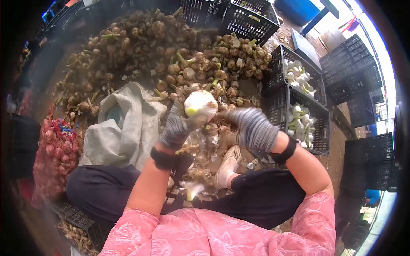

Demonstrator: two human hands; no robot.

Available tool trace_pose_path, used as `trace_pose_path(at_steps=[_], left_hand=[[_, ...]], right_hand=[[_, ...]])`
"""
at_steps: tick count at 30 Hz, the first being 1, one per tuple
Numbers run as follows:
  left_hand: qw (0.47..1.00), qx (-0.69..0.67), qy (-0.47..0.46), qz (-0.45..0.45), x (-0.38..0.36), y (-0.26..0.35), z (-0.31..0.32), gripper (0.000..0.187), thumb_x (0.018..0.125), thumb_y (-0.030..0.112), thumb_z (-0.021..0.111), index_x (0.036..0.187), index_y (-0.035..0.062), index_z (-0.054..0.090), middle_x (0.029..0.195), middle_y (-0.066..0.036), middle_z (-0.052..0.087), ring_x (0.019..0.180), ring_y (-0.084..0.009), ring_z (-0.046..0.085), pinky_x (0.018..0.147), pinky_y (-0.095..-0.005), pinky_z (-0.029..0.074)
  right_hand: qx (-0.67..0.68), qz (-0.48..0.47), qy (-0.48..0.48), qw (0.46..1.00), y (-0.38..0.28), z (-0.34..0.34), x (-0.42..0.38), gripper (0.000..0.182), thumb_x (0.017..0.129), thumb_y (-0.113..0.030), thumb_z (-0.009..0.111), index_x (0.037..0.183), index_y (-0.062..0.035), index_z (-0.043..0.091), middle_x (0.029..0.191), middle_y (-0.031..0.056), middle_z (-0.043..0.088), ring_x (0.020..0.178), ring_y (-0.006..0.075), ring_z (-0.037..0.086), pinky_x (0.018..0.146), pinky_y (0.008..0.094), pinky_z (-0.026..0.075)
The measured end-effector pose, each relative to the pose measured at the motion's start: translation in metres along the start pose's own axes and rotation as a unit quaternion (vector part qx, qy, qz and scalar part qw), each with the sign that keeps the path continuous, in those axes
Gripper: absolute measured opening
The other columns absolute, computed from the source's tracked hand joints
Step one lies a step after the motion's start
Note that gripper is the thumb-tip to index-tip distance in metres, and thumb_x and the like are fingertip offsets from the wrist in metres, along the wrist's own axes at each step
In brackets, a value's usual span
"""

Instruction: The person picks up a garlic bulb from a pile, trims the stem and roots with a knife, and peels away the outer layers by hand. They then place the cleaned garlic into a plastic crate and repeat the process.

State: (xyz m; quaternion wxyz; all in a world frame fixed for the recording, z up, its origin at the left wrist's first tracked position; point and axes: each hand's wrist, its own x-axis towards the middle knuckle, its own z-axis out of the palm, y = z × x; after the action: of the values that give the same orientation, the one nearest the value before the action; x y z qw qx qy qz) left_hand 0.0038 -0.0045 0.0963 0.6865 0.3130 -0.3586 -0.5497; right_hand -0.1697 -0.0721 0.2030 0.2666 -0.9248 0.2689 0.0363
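My left hand (pixel 174 130), in a grey striped glove, is closed around a large garlic bulb (pixel 200 102). The bulb looks mostly white, with a yellow-green spot low on its left and brownish skin on its right. Just to the right, my right hand (pixel 256 128) wears a matching glove. Its fingertips reach toward the bulb and are smeared by motion, so I cannot make out whether they hold anything. Beneath both hands lie peeled skins (pixel 205 149) and loose unpeeled bulbs. A pale garlic piece (pixel 193 189) lies between my legs.
A big heap of unpeeled garlic (pixel 141 38) spreads ahead. Black crates of white bulbs (pixel 301 121) stand at right, with stacked crates (pixel 352 68) beyond. On the left are a grey cloth sack (pixel 124 123) and a red net bag (pixel 57 158) of garlic.
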Motion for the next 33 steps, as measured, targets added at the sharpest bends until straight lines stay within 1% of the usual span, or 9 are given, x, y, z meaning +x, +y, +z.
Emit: trace_pose_path(at_steps=[3, 6, 11, 15, 17, 21, 26, 29, 33], left_hand=[[0.999, 0.029, 0.015, 0.01, -0.003, 0.011, 0.024, 0.056, 0.071, 0.004, 0.066, 0.12, 0.0044, 0.039, 0.108, -0.009, 0.053, 0.098, -0.0182, 0.053, 0.085, -0.0312, 0.045], [0.978, 0.184, 0.042, 0.089, -0.002, 0.0, 0.029, 0.076, 0.064, 0.018, 0.077, 0.124, 0.0073, 0.033, 0.112, -0.01, 0.05, 0.101, -0.019, 0.051, 0.087, -0.0324, 0.044], [0.996, 0.074, 0.035, -0.021, -0.01, 0.011, 0.032, 0.077, 0.063, 0.019, 0.077, 0.125, 0.006, 0.033, 0.112, -0.01, 0.05, 0.101, -0.0191, 0.051, 0.087, -0.0324, 0.044], [0.994, -0.077, -0.066, -0.033, -0.009, 0.008, 0.023, 0.07, 0.066, 0.011, 0.073, 0.124, 0.0037, 0.035, 0.113, -0.01, 0.051, 0.099, -0.018, 0.052, 0.085, -0.0306, 0.045], [0.991, -0.058, -0.118, 0.02, -0.005, 0.007, 0.019, 0.074, 0.066, 0.015, 0.074, 0.127, 0.0041, 0.033, 0.114, -0.01, 0.051, 0.1, -0.0189, 0.052, 0.085, -0.0316, 0.044], [0.985, -0.093, -0.146, -0.007, -0.006, 0.012, 0.023, 0.063, 0.071, 0.014, 0.069, 0.125, 0.0034, 0.038, 0.115, -0.011, 0.051, 0.103, -0.0209, 0.052, 0.086, -0.0321, 0.044], [0.991, -0.12, -0.021, -0.055, -0.008, -0.004, 0.023, 0.05, 0.076, 0.011, 0.06, 0.121, 0.0025, 0.039, 0.11, -0.01, 0.052, 0.099, -0.0194, 0.053, 0.084, -0.03, 0.046], [0.991, -0.116, 0.054, -0.042, -0.004, -0.016, 0.024, 0.05, 0.076, 0.012, 0.059, 0.12, 0.0023, 0.038, 0.105, -0.008, 0.053, 0.093, -0.016, 0.054, 0.078, -0.0261, 0.047], [0.983, -0.129, -0.108, -0.072, 0.009, -0.015, 0.014, 0.064, 0.068, 0.028, 0.067, 0.119, -0.0002, 0.039, 0.098, -0.006, 0.054, 0.085, -0.0116, 0.053, 0.07, -0.0234, 0.045]], right_hand=[[0.022, 0.003, 0.197, 0.98, -0.001, -0.008, 0.0, 0.034, 0.072, -0.027, 0.065, 0.098, -0.0062, 0.06, 0.083, 0.0151, 0.059, 0.066, 0.0277, 0.06, 0.057, 0.035, 0.047], [-0.13, -0.09, 0.269, 0.95, -0.006, -0.004, 0.003, 0.023, 0.075, -0.022, 0.06, 0.089, -0.0035, 0.06, 0.078, 0.0142, 0.057, 0.063, 0.0275, 0.059, 0.054, 0.0356, 0.047], [-0.205, -0.08, 0.254, 0.942, -0.005, 0.001, 0.008, 0.013, 0.074, -0.014, 0.062, 0.08, -0.0039, 0.059, 0.069, 0.0118, 0.055, 0.061, 0.0285, 0.057, 0.052, 0.0356, 0.046], [-0.048, -0.1, 0.36, 0.926, 0.015, -0.006, 0.017, 0.013, 0.077, -0.016, 0.058, 0.081, -0.0036, 0.058, 0.073, 0.0118, 0.057, 0.058, 0.0251, 0.056, 0.051, 0.0339, 0.045], [0.309, 0.165, 0.251, 0.902, 0.022, -0.015, 0.013, 0.021, 0.079, -0.021, 0.06, 0.087, -0.0016, 0.059, 0.08, 0.0075, 0.06, 0.066, 0.0152, 0.058, 0.05, 0.0301, 0.046], [0.609, 0.098, 0.119, 0.778, 0.014, -0.014, 0.007, 0.02, 0.079, -0.017, 0.063, 0.09, -0.0008, 0.059, 0.081, 0.003, 0.06, 0.071, 0.0096, 0.056, 0.056, 0.0233, 0.047], [0.23, -0.061, 0.211, 0.948, 0.016, 0.0, 0.01, 0.019, 0.072, -0.006, 0.068, 0.089, -0.0017, 0.059, 0.08, 0.0029, 0.06, 0.071, 0.0082, 0.055, 0.062, 0.0239, 0.047], [0.24, -0.092, 0.216, 0.942, 0.011, 0.003, 0.009, 0.017, 0.074, -0.004, 0.065, 0.089, -0.0003, 0.058, 0.078, 0.004, 0.06, 0.07, 0.0092, 0.055, 0.062, 0.0237, 0.047], [0.589, 0.108, 0.177, 0.781, 0.023, -0.007, 0.009, 0.017, 0.081, -0.01, 0.06, 0.093, -0.0003, 0.056, 0.081, 0.0064, 0.061, 0.073, 0.015, 0.06, 0.062, 0.026, 0.051]])
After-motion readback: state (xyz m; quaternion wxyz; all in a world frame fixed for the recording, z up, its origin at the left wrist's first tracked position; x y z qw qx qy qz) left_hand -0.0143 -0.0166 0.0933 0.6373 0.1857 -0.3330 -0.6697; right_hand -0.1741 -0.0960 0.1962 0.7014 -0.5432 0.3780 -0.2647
